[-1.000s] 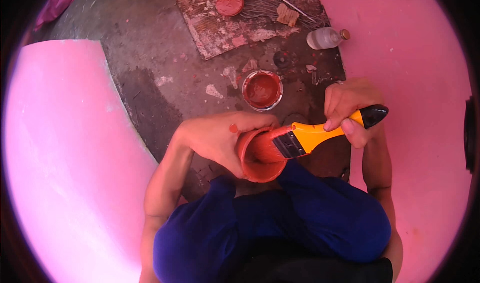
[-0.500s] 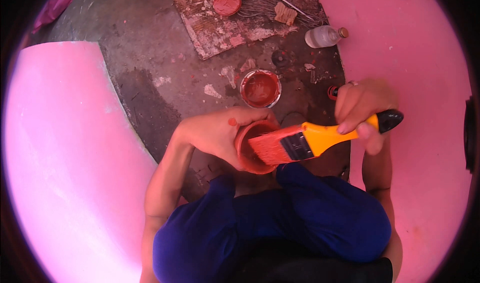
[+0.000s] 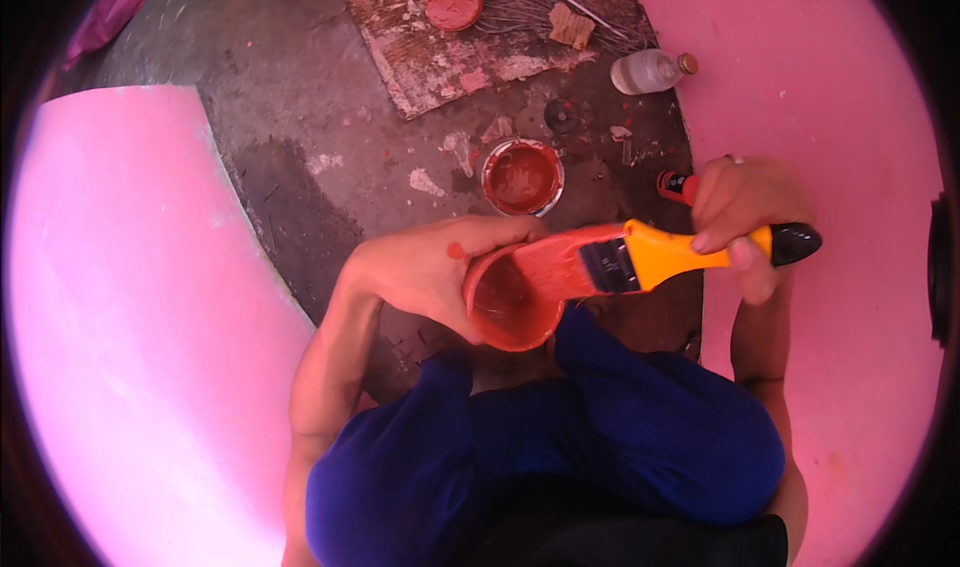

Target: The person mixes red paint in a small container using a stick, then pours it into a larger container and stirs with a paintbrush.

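Note:
My left hand (image 3: 425,267) is wrapped round a red paint cup (image 3: 515,327), tilted so its inside shows, with wet red paint on the walls. A red spot of paint marks the back of that hand. In my right hand (image 3: 745,212) is a wide paintbrush (image 3: 675,257) with a yellow handle, a black tip and a dark ferrule. Its red-coated bristles lie against the cup's right rim. Beyond the cup, an open paint tin (image 3: 522,177) with red paint inside stands on the floor. Behind my right hand a red and black object (image 3: 677,186) is partly hidden.
Pink sheets (image 3: 130,267) lie at the left, and another pink surface (image 3: 830,367) spreads on the right. At the back, a paint-stained board (image 3: 400,57) carries a red round lid (image 3: 454,7) and a brown scrap (image 3: 571,27). A clear bottle (image 3: 645,72) lies near the right sheet's edge.
The brush has moved right and slightly up, from inside the cup to its right rim. The cup has shifted slightly left, and more of its inside shows.

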Demonstrator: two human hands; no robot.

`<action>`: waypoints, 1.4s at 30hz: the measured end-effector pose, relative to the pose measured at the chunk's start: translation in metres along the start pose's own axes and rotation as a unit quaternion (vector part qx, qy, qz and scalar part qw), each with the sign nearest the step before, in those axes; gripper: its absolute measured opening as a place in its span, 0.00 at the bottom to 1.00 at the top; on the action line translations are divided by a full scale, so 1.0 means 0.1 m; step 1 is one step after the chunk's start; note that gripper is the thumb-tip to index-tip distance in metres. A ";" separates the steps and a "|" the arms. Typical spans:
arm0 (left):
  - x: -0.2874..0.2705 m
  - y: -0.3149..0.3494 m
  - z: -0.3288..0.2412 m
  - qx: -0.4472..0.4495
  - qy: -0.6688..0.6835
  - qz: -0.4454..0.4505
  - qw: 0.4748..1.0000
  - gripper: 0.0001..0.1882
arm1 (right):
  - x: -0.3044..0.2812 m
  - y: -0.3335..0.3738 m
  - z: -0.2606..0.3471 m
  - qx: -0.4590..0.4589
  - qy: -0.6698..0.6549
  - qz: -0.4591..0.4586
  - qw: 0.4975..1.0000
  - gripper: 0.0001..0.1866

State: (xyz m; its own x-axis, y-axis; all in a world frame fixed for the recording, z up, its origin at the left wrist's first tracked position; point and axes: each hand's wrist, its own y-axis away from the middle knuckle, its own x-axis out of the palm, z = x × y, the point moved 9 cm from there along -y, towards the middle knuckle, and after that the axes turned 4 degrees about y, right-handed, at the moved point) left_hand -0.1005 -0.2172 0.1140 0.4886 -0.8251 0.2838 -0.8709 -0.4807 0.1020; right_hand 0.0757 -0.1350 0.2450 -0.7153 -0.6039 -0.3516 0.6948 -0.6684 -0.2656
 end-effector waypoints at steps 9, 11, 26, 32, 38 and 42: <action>-0.21 0.33 0.16 0.048 0.063 -0.092 0.993 0.40 | -0.75 0.55 -0.12 0.048 -0.060 -0.111 0.991 0.15; -0.25 0.46 0.18 0.060 0.087 -0.130 0.986 0.40 | -0.76 0.65 -0.19 0.066 -0.087 -0.147 0.983 0.16; -0.57 1.02 0.39 0.080 0.034 -0.378 0.922 0.51 | -0.57 0.88 -0.64 0.100 0.019 -0.271 0.957 0.32; -0.62 1.24 0.38 0.100 0.006 -0.451 0.887 0.48 | -0.27 0.10 -0.91 0.123 0.089 -0.207 0.966 0.24; -0.67 1.46 0.43 0.099 0.028 -0.524 0.846 0.49 | 0.18 -0.70 -1.85 0.289 0.204 -0.033 0.935 0.18; -0.73 1.54 0.46 0.085 0.020 -0.535 0.840 0.48 | 0.21 -0.90 -2.98 0.360 0.283 0.010 0.889 0.22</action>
State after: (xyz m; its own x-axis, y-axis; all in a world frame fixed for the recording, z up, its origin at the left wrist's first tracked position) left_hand -0.2682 -0.2445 0.0646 0.9821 0.1159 0.1483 0.0882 -0.9795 0.1814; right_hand 0.0207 0.0415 -0.0056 -0.4097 -0.4395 -0.7994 0.3334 -0.8878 0.3172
